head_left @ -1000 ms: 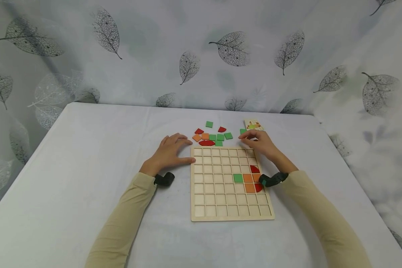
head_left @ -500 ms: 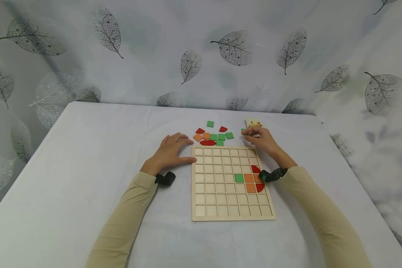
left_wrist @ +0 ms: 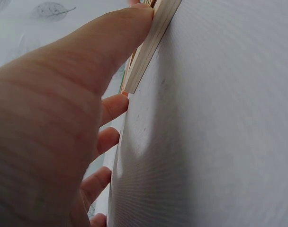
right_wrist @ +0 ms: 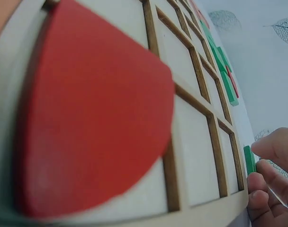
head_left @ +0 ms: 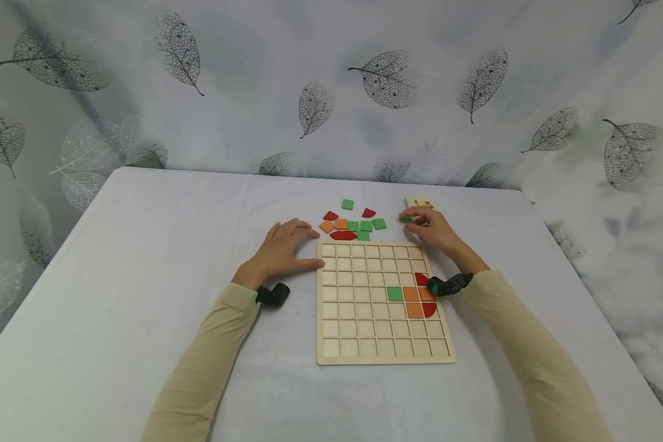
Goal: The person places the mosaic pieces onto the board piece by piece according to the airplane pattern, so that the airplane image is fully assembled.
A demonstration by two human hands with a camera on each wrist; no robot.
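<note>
In the head view, a wooden grid board (head_left: 364, 362) lies on the white table, with orange and green squares and red quarter-round tiles in its right part. My left hand (head_left: 279, 250) rests at its upper left corner, fingers spread, and the thumb touches the left edge. Beyond the far right corner, my right hand (head_left: 433, 232) pinches a green square tile (head_left: 406, 219) at the table. The right wrist view shows this tile (right_wrist: 249, 158) at the thumb and fingertips, with a red quarter-round tile (right_wrist: 96, 118) on the board close to the camera.
Behind the board lie loose tiles: several green squares (head_left: 366, 226), orange squares (head_left: 341, 224) and red pieces (head_left: 343, 235). A small printed card (head_left: 418, 201) lies just beyond the right hand. A leaf-patterned cloth (head_left: 243, 92) hangs behind the table.
My right hand has come slightly right onto the green tile, and its fingers now cover more of it. The left hand stays at the board's corner.
</note>
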